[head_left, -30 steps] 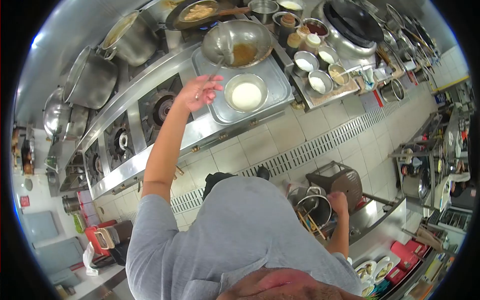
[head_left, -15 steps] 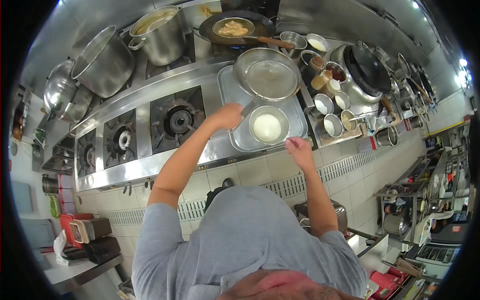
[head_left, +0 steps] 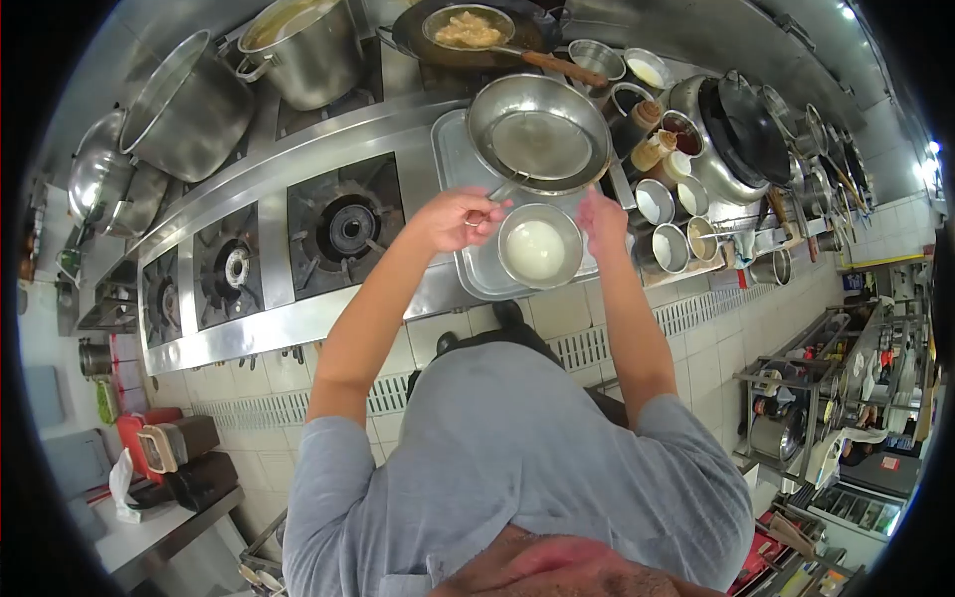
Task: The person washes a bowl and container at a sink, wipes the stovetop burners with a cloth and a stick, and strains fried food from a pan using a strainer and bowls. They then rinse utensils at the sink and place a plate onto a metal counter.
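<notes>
My left fingers (head_left: 481, 212) grip the pan's (head_left: 542, 144) handle (head_left: 506, 189); my right fingers (head_left: 596, 210) bunch near its rim (head_left: 583, 188), contact unclear; a bowl (head_left: 571, 237) between.

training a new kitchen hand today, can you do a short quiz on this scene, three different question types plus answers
1. Multiple choice: Which hand holds the handle of the frying pan?
A) right hand
B) left hand

2. True or false: The bowl with white contents sits on the tray.

3. Fill in the blank: The strainer over the wok has a handle that looks made of ____.

Key: 1 B; 2 true; 3 wood
</notes>
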`<state>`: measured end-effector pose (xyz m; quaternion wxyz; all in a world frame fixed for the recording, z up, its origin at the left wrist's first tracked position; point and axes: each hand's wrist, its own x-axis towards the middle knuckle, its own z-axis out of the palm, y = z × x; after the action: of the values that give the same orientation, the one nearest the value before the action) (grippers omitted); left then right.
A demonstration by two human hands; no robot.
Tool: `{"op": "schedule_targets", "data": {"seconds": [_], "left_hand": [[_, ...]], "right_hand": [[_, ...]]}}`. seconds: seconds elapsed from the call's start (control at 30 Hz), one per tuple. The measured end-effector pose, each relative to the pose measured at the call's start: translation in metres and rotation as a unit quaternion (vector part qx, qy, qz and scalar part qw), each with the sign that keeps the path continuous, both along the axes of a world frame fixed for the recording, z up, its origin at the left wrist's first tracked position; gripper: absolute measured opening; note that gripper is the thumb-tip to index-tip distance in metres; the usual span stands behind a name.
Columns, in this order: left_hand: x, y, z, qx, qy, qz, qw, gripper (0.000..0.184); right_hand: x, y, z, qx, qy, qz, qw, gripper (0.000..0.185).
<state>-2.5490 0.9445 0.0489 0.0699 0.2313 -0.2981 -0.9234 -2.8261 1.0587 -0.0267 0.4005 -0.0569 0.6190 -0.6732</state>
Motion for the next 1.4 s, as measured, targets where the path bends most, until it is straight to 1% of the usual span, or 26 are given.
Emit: {"op": "schedule_targets", "data": {"seconds": [0.07, 0.13, 0.2, 0.27, 0.33, 0.37, 0.5, 0.6, 0.7, 0.8, 0.87, 0.93, 1.0, 1.07, 1.1, 1.2, 1.23, 1.33, 1.4], "left_hand": [[0.022, 0.006, 0.014, -0.015, 0.055, -0.039, 0.998, 0.032], [0.041, 0.023, 0.043, -0.087, 0.033, -0.026, 0.995, 0.041], [0.055, 0.037, 0.072, -0.093, 0.022, -0.016, 0.995, 0.045], [0.07, 0.047, 0.086, -0.134, -0.001, 0.007, 0.991, 0.046], [0.078, 0.058, 0.102, -0.155, -0.027, 0.041, 0.987, 0.047], [0.08, 0.064, 0.112, -0.158, -0.041, 0.061, 0.985, 0.048], [0.09, 0.081, 0.129, -0.163, -0.073, 0.123, 0.976, 0.05], [0.094, 0.087, 0.134, -0.166, -0.08, 0.159, 0.97, 0.052], [0.089, 0.089, 0.14, -0.14, -0.055, 0.191, 0.97, 0.054], [0.085, 0.083, 0.143, -0.128, -0.033, 0.214, 0.968, 0.055], [0.083, 0.076, 0.146, -0.134, -0.019, 0.216, 0.967, 0.054], [0.081, 0.065, 0.147, -0.144, -0.013, 0.221, 0.964, 0.053], [0.075, 0.049, 0.148, -0.151, -0.011, 0.223, 0.963, 0.052], [0.066, 0.029, 0.152, -0.157, -0.016, 0.225, 0.962, 0.052], [0.062, 0.02, 0.155, -0.17, -0.03, 0.224, 0.959, 0.051], [0.052, -0.015, 0.152, -0.17, -0.023, 0.226, 0.959, 0.053], [0.046, -0.023, 0.156, -0.179, -0.041, 0.229, 0.956, 0.05], [0.031, -0.054, 0.159, -0.186, -0.057, 0.226, 0.954, 0.046], [0.023, -0.077, 0.154, -0.203, -0.058, 0.225, 0.951, 0.043]], "right_hand": [[-0.012, -0.021, -0.01, 0.005, -0.054, -0.012, 0.998, 0.028], [-0.03, -0.041, -0.028, 0.007, -0.12, -0.019, 0.993, 0.029], [-0.041, -0.055, -0.037, 0.003, -0.131, -0.012, 0.991, 0.026], [-0.042, -0.057, -0.039, -0.02, -0.127, -0.022, 0.991, 0.025], [-0.037, -0.055, -0.014, -0.063, -0.106, -0.045, 0.991, 0.024], [-0.035, -0.052, 0.003, -0.059, -0.113, -0.073, 0.989, 0.025], [-0.055, -0.019, 0.013, -0.026, -0.055, -0.057, 0.997, 0.027], [-0.075, 0.009, 0.027, -0.042, -0.068, -0.043, 0.996, 0.027], [-0.099, 0.031, 0.046, -0.059, -0.042, -0.045, 0.996, 0.028], [-0.126, 0.045, 0.068, -0.093, 0.027, -0.073, 0.993, 0.03], [-0.155, 0.057, 0.077, -0.086, 0.065, -0.082, 0.991, 0.029], [-0.175, 0.065, 0.098, -0.105, 0.052, -0.082, 0.99, 0.026], [-0.191, 0.072, 0.132, -0.084, 0.103, -0.074, 0.988, 0.024], [-0.213, 0.068, 0.154, -0.066, 0.135, -0.099, 0.984, 0.022], [-0.23, 0.065, 0.159, -0.081, 0.15, -0.107, 0.98, 0.022], [-0.273, 0.045, 0.186, -0.109, 0.2, -0.137, 0.964, 0.023], [-0.295, 0.035, 0.19, -0.113, 0.222, -0.132, 0.959, 0.024], [-0.316, -0.011, 0.223, -0.133, 0.272, -0.134, 0.943, 0.023], [-0.327, -0.051, 0.238, -0.165, 0.261, -0.119, 0.944, 0.022]]}}
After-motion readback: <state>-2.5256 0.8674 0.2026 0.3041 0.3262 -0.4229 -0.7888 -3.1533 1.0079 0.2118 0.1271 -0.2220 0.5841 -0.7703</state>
